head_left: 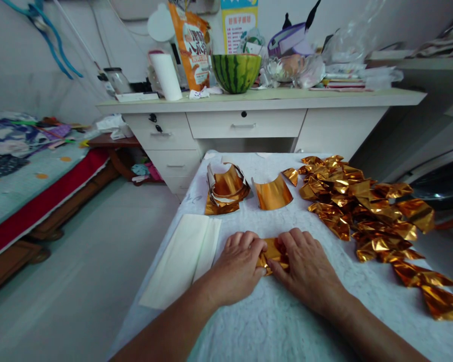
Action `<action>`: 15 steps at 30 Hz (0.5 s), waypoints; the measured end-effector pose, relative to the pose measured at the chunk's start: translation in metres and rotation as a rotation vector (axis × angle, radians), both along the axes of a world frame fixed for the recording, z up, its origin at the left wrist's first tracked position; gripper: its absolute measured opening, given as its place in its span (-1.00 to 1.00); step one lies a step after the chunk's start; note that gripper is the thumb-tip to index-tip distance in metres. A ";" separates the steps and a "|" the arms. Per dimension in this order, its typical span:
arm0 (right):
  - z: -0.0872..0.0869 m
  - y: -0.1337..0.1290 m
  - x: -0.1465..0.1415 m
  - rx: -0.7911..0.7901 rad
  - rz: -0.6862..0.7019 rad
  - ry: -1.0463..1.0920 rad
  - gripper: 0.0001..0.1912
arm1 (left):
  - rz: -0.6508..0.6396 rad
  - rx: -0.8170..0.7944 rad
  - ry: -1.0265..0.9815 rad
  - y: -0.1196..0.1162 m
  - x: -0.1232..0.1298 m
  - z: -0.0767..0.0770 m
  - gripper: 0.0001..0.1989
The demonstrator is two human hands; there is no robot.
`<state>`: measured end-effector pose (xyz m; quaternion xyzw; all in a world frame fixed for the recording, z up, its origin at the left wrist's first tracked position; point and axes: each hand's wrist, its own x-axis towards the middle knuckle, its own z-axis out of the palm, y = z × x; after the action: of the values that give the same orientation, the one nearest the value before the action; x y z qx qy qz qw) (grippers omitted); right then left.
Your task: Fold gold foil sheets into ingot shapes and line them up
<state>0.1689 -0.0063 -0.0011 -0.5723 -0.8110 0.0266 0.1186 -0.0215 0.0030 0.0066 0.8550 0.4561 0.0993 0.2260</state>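
Both hands on the gold foil (271, 247), palms down; left hand (237, 264) at its left end, fingers bent together, thumb low at its near left corner; right hand (312, 266) at its right end, fingers angled to its far side, thumb laid on its near edge; bare left forearm (177, 324) and right forearm (377, 327) converge toward it from near left and near right.
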 end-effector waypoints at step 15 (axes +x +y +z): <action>0.000 -0.005 -0.007 -0.006 -0.046 -0.011 -0.57 | -0.036 -0.100 -0.048 0.003 -0.009 0.003 -0.67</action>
<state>0.1623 -0.0109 -0.0009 -0.5914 -0.7981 0.0228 0.1130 -0.0303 0.0059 0.0098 0.8480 0.4395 0.0926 0.2812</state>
